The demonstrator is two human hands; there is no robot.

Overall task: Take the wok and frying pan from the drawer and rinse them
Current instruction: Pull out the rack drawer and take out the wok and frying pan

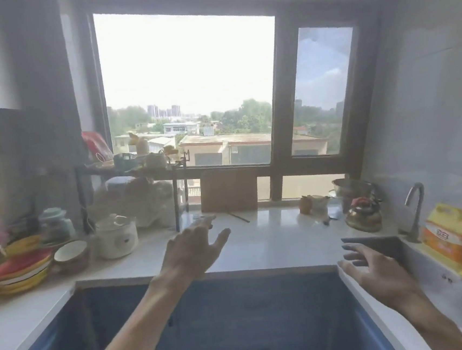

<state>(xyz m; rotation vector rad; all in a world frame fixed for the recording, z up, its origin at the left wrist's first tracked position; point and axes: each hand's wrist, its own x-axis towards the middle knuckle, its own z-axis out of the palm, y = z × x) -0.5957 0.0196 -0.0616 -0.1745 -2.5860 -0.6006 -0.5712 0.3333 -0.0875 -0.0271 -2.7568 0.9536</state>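
Drawers (256,327) below two outstretched hands

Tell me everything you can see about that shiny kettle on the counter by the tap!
The kettle looks like golden, shiny metal with a round, squat belly. Something red and dark sits on top, perhaps its lid or handle; the blur hides which. It stands upright on the white counter, near the window corner, just left of the curved tap. Neither hand touches it.
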